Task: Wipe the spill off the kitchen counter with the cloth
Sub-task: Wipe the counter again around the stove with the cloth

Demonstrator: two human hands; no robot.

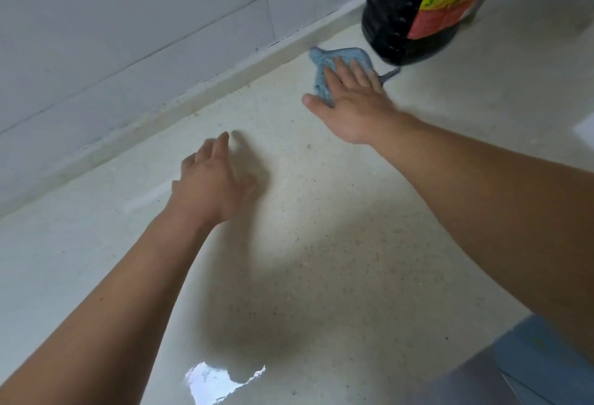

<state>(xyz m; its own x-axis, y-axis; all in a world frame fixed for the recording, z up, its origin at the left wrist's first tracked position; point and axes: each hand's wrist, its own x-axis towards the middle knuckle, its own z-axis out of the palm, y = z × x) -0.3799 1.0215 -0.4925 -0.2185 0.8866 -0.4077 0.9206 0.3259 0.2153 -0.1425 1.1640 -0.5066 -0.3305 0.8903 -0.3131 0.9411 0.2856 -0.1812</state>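
A small blue cloth (324,60) lies flat on the pale speckled counter (337,218) near the back ledge. My right hand (350,105) presses down on it with straight, spread fingers, covering most of it. My left hand (209,182) hovers or rests on the bare counter to the left, fingers loosely extended, holding nothing. A glossy wet patch (221,379) reflects light near the counter's front edge.
A large dark bottle (414,9) with a red and yellow label stands just right of the cloth, close to my right fingertips. A dark cord loop (390,74) trails from the cloth toward it. The tiled wall (128,28) rises behind the raised back ledge (180,105).
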